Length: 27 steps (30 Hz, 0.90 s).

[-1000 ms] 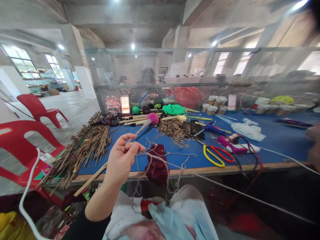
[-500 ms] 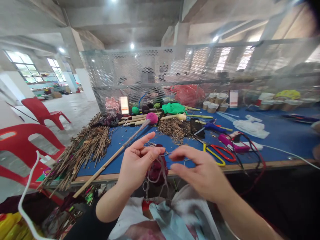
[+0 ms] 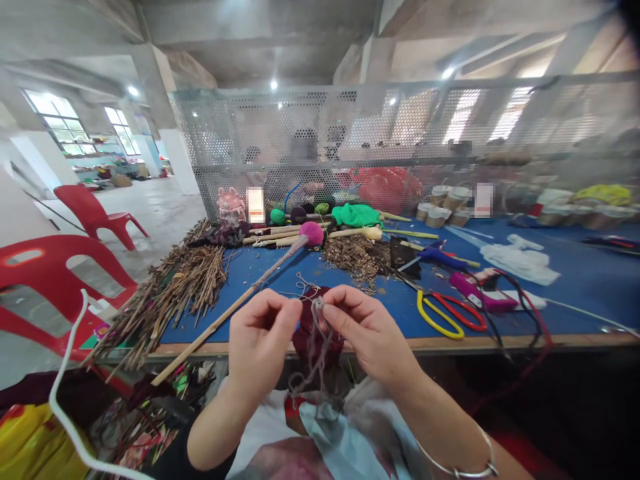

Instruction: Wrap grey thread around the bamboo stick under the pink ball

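Above the table's front edge, my left hand (image 3: 263,337) is closed in a pinch on thin grey yarn. My right hand (image 3: 373,337) is level with it, a little apart, thumb and fingers pinched on a small bunch of the same grey yarn (image 3: 320,333). Loose loops and strands dangle from the bunch towards my lap, and a loop of thread lies on the table behind. Beyond the yarn is a dark red, soft-looking bundle (image 3: 332,353), partly hidden by hands and strands. A metal bangle (image 3: 463,472) is on my right wrist.
Scissors (image 3: 449,313) with yellow and red handles lie right, near a magenta device (image 3: 483,293) with cables. A stick with a magenta ball (image 3: 311,233) crosses left of centre, beside bundled twigs (image 3: 185,293). Brown chips (image 3: 353,260) lie behind; a perforated metal screen (image 3: 225,133) stands at the back.
My hands have come closer together. The right hand, fingers apart earlier, now pinches the grey yarn. My left index finger has curled in. The view has shifted slightly left.
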Each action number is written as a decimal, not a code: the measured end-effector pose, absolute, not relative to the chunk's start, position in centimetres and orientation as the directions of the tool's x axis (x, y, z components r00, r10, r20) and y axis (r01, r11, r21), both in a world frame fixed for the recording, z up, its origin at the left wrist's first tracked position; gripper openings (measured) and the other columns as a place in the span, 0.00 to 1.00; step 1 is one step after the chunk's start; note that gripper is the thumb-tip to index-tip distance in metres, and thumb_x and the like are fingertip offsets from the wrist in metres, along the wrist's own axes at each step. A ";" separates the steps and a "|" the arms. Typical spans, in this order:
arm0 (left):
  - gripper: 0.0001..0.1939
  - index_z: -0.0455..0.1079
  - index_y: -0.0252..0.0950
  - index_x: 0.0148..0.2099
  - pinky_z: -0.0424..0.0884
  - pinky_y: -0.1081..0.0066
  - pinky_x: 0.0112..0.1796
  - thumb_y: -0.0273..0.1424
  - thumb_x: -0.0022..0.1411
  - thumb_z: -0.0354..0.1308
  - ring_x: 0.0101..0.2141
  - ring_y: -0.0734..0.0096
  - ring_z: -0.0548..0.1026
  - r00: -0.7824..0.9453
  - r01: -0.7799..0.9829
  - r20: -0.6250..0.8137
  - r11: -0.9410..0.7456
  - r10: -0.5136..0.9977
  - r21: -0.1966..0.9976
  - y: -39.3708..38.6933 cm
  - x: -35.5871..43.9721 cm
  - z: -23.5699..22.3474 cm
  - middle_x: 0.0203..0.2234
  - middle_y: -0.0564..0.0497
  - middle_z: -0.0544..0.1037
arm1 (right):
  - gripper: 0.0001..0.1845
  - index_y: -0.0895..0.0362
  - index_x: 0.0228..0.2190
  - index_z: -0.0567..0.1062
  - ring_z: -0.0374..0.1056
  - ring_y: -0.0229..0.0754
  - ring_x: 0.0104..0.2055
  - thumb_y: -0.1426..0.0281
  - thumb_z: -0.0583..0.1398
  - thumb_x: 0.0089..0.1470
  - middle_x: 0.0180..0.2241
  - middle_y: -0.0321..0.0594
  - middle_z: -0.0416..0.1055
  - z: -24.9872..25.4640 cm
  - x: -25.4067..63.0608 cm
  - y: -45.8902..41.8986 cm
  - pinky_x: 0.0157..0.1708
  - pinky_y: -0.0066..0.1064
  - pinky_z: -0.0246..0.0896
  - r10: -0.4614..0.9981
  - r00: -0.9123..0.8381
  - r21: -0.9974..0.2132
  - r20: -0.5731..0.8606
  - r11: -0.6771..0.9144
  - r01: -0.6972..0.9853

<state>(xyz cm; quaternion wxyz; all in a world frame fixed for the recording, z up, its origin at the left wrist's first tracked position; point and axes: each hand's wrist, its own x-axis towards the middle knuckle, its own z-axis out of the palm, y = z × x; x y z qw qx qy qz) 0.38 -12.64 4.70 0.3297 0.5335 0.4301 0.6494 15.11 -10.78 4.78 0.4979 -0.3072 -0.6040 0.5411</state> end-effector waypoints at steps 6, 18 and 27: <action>0.11 0.71 0.35 0.39 0.66 0.80 0.24 0.33 0.52 0.62 0.25 0.78 0.69 -0.146 0.127 0.327 -0.310 0.934 0.942 -13.6 1.0 4.4 0.27 0.53 0.74 | 0.05 0.56 0.28 0.71 0.63 0.34 0.25 0.70 0.56 0.54 0.25 0.35 0.69 4.8 15.0 -11.1 0.25 0.24 0.59 0.808 -0.232 -0.796 0.542 0.582 0.166; 0.08 0.67 0.34 0.32 0.66 0.83 0.19 0.34 0.55 0.60 0.23 0.81 0.67 0.021 -0.460 0.103 -0.082 0.994 0.884 -12.6 0.6 4.1 0.24 0.55 0.70 | 0.05 0.57 0.28 0.70 0.63 0.33 0.25 0.73 0.55 0.55 0.24 0.33 0.69 4.4 15.1 -10.9 0.27 0.23 0.58 0.748 -0.235 -0.695 0.620 0.663 0.277; 0.12 0.70 0.33 0.36 0.60 0.83 0.20 0.37 0.54 0.60 0.20 0.85 0.61 -0.128 -0.176 0.181 -0.202 0.975 0.963 -12.9 0.4 4.3 0.23 0.56 0.69 | 0.05 0.55 0.30 0.71 0.65 0.36 0.29 0.72 0.55 0.56 0.27 0.35 0.71 4.7 15.4 -10.5 0.32 0.27 0.58 0.706 -0.279 -0.623 0.650 0.706 0.337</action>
